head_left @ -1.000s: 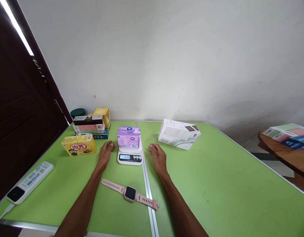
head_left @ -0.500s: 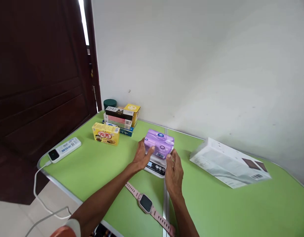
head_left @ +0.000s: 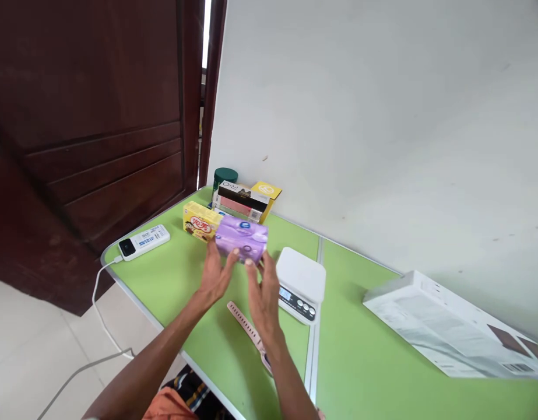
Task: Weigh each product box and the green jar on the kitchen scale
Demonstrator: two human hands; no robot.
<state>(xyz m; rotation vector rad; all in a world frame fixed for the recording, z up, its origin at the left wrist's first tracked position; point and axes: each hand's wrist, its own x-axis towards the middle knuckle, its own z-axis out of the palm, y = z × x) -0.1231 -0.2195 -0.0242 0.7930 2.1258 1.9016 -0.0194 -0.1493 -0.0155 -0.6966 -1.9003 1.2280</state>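
Observation:
A purple tissue pack (head_left: 242, 236) is held between my two hands, left of the white kitchen scale (head_left: 301, 274). My left hand (head_left: 216, 271) closes on the pack's left and near side. At its near right corner grips my right hand (head_left: 264, 291). The scale's plate is bare, and its small display is lit. A yellow snack box (head_left: 201, 220) stands just behind and left of the pack, partly covered by it. Under my right forearm lies a pink-strapped smartwatch (head_left: 246, 324), its face mostly hidden.
Stacked boxes (head_left: 242, 201) and a green-lidded container (head_left: 225, 175) stand by the wall. A white device (head_left: 145, 241) with a cable lies near the left edge. A large white box (head_left: 452, 326) rests on the right of the green table (head_left: 365, 361).
Both hands have carried the purple tissue pack left, off the scale, towards the yellow snack box. The scale's plate is now uncovered. The head view has turned left.

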